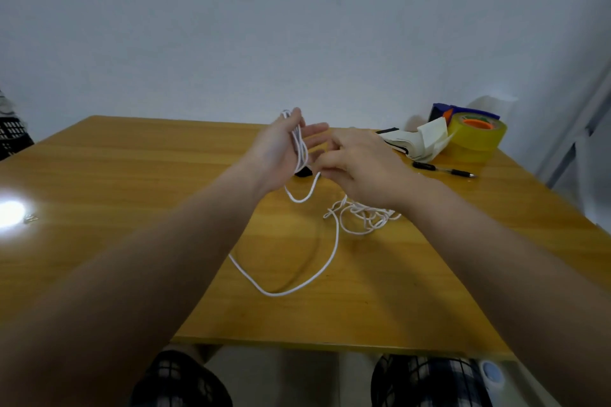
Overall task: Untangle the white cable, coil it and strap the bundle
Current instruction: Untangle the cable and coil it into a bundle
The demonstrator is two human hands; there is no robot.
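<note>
Both hands are raised above the middle of the wooden table. My left hand holds several loops of the white cable against its palm, thumb on top and fingers stretched out. My right hand pinches a strand of the cable just beside the left hand. From the hands the cable hangs in a short loop, then runs over the table in one wide loop to a tangled heap under my right wrist. A small black item, possibly the strap, lies on the table behind the hands, mostly hidden.
At the table's far right stand a roll of yellow tape, a folded white paper and a blue and orange object. A black pen lies near them. A bright light reflection marks the left edge.
</note>
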